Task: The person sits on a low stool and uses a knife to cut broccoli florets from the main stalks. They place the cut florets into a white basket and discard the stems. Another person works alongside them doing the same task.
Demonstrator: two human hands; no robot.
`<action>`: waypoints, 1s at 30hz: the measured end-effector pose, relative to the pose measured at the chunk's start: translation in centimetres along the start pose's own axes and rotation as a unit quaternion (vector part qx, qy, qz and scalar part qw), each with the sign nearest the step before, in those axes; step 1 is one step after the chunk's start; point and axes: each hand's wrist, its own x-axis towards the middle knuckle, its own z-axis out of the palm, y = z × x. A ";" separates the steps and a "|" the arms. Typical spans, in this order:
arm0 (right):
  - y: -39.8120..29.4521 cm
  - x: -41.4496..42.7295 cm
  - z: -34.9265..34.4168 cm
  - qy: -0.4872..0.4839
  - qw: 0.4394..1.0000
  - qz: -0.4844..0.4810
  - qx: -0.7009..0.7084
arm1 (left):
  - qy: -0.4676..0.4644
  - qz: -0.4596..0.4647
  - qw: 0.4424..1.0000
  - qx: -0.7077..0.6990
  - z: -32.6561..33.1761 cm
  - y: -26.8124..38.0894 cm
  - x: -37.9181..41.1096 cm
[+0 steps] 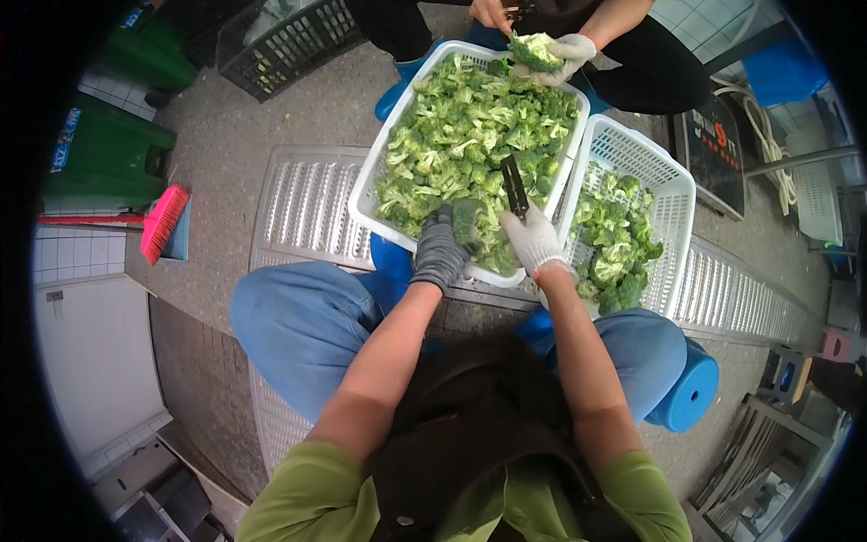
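Observation:
My left hand [441, 249], in a grey knit glove, holds a broccoli head [466, 220] over the near edge of a white plastic basket [366, 203]. Cut broccoli florets [474, 129] fill this basket. My right hand [532, 237], in a white knit glove, grips a dark metal blade [515, 184], perhaps a knife or peeler, that points away from me over the florets. To the right stands a second white basket [679, 196], partly filled with broccoli pieces [613, 244].
Opposite me, a person's gloved hand [565, 57] holds another broccoli piece [536, 52]. Metal drain grates [308, 203] run under the baskets. A black crate [291, 51], green bins [101, 152] and a pink broom [164, 223] are leftward; a blue stool [691, 393] is beside my right knee.

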 end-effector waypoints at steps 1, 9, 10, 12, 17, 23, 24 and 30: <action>-0.5 -0.3 0.1 -0.020 0.999 0.016 0.027 | 0.007 0.008 1.000 -0.022 0.0 -1.2 0.6; -1.8 -1.5 -0.7 -0.007 0.988 -0.100 0.121 | -0.020 -0.272 0.724 -0.634 -5.4 6.6 1.0; -2.4 -2.1 -0.7 0.015 0.986 -0.135 0.092 | -0.033 -0.265 0.706 -0.656 -5.5 6.3 1.1; -2.9 -3.2 -1.2 0.001 0.982 -0.163 0.092 | -0.047 -0.258 0.682 -0.683 -6.3 7.8 0.8; -2.9 -5.2 -1.7 0.011 0.965 -0.262 0.020 | -0.045 -0.168 0.709 -0.683 -7.1 9.1 0.9; -3.0 -5.9 -1.0 0.031 0.958 -0.278 -0.062 | 0.024 -0.031 0.860 -0.509 -8.2 12.1 -0.8; -2.9 -5.9 -0.6 0.047 0.952 -0.295 -0.065 | 0.022 -0.050 0.837 -0.545 -8.2 12.1 -0.9; -3.7 -6.4 0.1 0.023 0.969 -0.236 -0.068 | 0.038 -0.094 0.824 -0.557 -7.2 12.1 -2.6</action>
